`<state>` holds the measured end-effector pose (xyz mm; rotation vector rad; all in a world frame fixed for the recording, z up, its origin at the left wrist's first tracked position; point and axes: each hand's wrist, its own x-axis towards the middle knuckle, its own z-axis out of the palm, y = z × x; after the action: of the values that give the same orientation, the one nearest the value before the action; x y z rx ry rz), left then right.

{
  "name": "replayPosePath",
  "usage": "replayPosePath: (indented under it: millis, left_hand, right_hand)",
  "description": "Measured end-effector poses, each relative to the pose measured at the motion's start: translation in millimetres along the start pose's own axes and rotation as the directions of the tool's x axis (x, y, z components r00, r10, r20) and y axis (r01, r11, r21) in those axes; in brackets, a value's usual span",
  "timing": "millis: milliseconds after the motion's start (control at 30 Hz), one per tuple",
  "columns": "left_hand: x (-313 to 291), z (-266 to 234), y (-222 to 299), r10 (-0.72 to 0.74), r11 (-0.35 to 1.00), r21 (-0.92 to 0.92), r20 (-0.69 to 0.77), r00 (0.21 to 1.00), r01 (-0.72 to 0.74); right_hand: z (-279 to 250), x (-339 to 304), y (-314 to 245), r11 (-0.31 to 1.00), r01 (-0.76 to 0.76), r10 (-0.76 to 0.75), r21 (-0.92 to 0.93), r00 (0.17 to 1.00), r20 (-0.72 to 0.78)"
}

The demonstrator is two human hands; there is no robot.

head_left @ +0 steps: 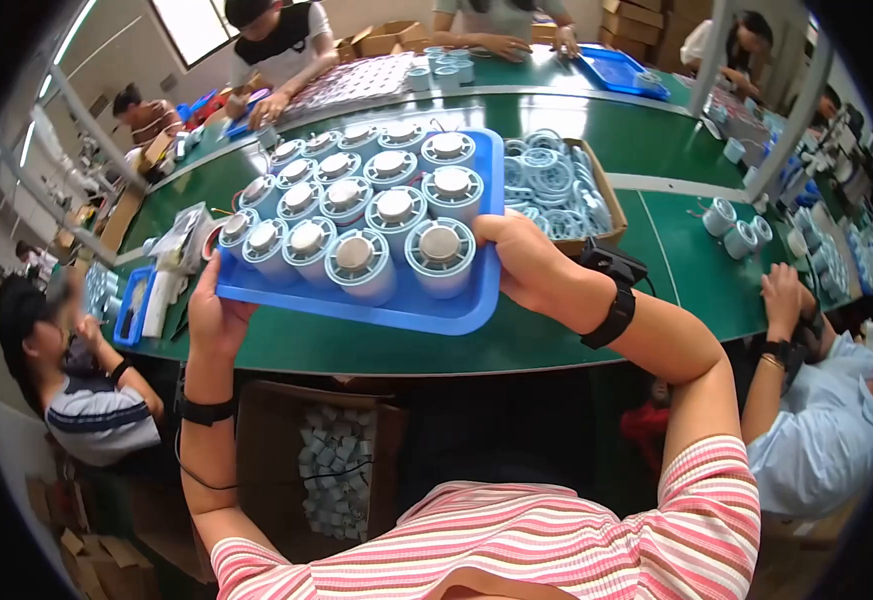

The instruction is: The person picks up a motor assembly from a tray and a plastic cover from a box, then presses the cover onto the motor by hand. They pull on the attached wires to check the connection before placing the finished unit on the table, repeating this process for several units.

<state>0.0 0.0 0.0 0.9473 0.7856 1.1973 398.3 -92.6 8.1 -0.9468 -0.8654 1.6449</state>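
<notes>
Above the near part of a green table (706, 290), a blue tray (478, 290) is held up directly ahead of the person's chest, spanning the gap between the two hands, so that neither hand is nearer: both touch it. Its long axis seems to run from left to right, though the fisheye bend and the tray's tilt make that hard to judge. The left hand (218, 318) grips the near left corner from outside and below; its fingers are mostly hidden by the tray, so I cannot tell how far they are spread. The right hand (536, 270) clasps the right side farther from the body, with the thumb over the rim and the other fingers apparently curled under. Neither hand is free, and the load lies between them: upright pale blue cylinders (361, 280) with silvery round tops, packed in rows almost from rim to rim, with a bare strip at the near right corner. Just beyond the right hand stands an open carton (604, 190) of pale blue rings (546, 172). Below the table edge, a cardboard box (266, 430) contains small pale pieces (336, 465).
</notes>
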Motion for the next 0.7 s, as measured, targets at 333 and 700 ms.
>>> replayPosePath:
  millis: [333, 700]
  left_hand:
    - [-48, -44, -50, 0.101, 0.994, -0.014, -0.177, 0.979, -0.106]
    - [18, -47, -79, 0.051, 0.997, 0.075, -0.263, 0.963, -0.032]
  right_hand:
    - [15, 49, 41, 0.985, -0.145, 0.147, -0.095, 0.989, 0.015]
    - [-22, 80, 42, 0.845, -0.137, 0.105, -0.516, 0.99, -0.091]
